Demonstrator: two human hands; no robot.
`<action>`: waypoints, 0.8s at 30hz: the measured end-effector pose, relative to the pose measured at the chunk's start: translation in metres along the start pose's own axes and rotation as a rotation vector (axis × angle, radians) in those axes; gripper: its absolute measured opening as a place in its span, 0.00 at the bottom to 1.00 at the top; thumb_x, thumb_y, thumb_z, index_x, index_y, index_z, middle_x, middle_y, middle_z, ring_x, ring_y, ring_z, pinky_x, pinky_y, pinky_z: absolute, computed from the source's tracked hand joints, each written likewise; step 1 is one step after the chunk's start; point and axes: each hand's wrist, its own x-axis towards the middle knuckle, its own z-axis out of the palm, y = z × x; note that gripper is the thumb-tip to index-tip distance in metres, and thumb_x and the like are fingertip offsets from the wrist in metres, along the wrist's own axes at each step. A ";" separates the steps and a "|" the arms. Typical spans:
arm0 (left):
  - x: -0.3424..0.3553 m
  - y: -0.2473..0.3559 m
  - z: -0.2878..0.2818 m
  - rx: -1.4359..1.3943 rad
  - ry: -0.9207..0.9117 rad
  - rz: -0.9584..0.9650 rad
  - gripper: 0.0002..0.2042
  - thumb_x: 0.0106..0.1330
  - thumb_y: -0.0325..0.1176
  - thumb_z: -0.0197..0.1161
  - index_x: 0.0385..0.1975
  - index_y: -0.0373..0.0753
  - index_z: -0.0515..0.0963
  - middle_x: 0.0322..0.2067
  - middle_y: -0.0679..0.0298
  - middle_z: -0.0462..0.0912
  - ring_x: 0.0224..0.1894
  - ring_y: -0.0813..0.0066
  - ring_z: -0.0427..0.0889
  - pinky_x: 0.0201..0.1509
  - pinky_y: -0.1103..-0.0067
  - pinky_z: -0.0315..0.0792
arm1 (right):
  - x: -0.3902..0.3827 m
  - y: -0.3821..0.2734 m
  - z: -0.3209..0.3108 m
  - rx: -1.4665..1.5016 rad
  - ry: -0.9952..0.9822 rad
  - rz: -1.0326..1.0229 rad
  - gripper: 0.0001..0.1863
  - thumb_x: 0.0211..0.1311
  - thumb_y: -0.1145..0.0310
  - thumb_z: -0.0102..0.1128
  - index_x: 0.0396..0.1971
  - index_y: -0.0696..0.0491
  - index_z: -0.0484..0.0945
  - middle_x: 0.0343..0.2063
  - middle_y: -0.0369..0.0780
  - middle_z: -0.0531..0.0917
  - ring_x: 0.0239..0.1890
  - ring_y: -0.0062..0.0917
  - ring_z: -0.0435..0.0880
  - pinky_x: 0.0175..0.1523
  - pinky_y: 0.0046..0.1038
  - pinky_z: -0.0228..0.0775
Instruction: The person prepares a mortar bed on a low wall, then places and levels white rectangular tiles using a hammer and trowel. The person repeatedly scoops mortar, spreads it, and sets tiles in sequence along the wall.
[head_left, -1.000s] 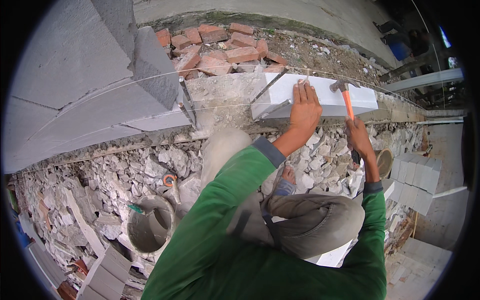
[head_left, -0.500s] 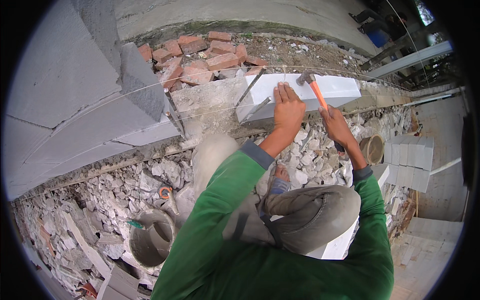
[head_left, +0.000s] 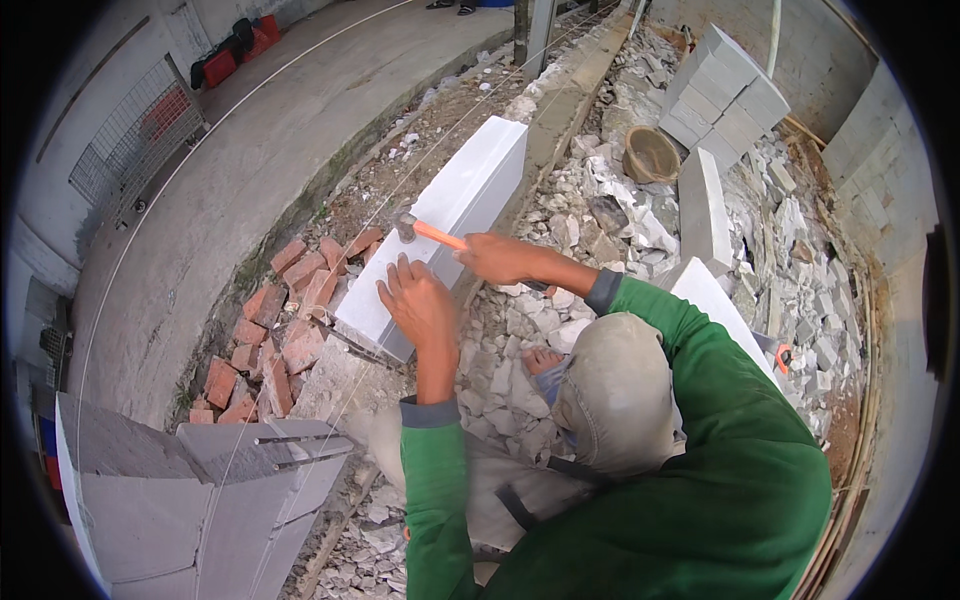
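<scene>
Wire-mesh cart [head_left: 140, 135]: seen at the far left, beside a pale wall.
Grey block wall [head_left: 150, 525]: seen at the lower left, with two metal rods [head_left: 300, 439] projected from its end.
Red bricks [head_left: 275, 385]: heaped loosely on the ground, near the closer end of the white block.
Left hand [head_left: 422, 305]: held open, its fingers spread and laid on the top face of the white block, toward the closer end.
Hammer [head_left: 435, 234]: held with its head over the top face; whether the block is touched by it cannot be told.
White block [head_left: 470, 190]: laid lengthwise along a low concrete strip, in front of both hands.
Right hand [head_left: 495, 257]: closed around the orange handle of the hammer.
Rubble [head_left: 590, 225]: strewn to the right of the strip.
Round bucket [head_left: 652, 157]: set on the rubble, near stacked blocks [head_left: 720, 95] and a leaning slab [head_left: 703, 212].
</scene>
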 end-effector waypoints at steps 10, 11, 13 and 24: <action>-0.020 0.023 -0.017 -0.216 0.020 0.126 0.13 0.61 0.29 0.69 0.44 0.37 0.79 0.54 0.58 0.83 0.60 0.56 0.79 0.72 0.56 0.65 | 0.016 -0.001 -0.004 -0.055 -0.062 -0.067 0.26 0.80 0.57 0.46 0.42 0.70 0.79 0.31 0.57 0.85 0.31 0.49 0.87 0.40 0.47 0.79; -0.018 0.017 -0.016 -0.207 -0.034 0.075 0.14 0.62 0.29 0.69 0.46 0.36 0.79 0.55 0.58 0.82 0.61 0.57 0.79 0.72 0.57 0.64 | 0.015 0.000 -0.001 -0.040 -0.015 -0.092 0.26 0.80 0.59 0.45 0.41 0.71 0.79 0.26 0.55 0.86 0.25 0.47 0.88 0.33 0.45 0.81; -0.014 0.006 -0.013 -0.215 -0.160 -0.007 0.15 0.62 0.29 0.67 0.49 0.35 0.79 0.57 0.57 0.81 0.62 0.57 0.77 0.72 0.58 0.63 | 0.012 0.003 0.001 -0.048 0.005 -0.083 0.26 0.81 0.58 0.45 0.40 0.70 0.79 0.27 0.55 0.86 0.26 0.47 0.88 0.35 0.46 0.81; -0.005 -0.012 -0.006 0.002 -0.090 -0.105 0.08 0.66 0.29 0.62 0.41 0.35 0.83 0.48 0.58 0.83 0.55 0.59 0.78 0.61 0.64 0.68 | -0.007 -0.014 -0.002 0.005 -0.062 0.040 0.30 0.80 0.51 0.46 0.48 0.69 0.76 0.43 0.63 0.84 0.48 0.56 0.85 0.55 0.49 0.74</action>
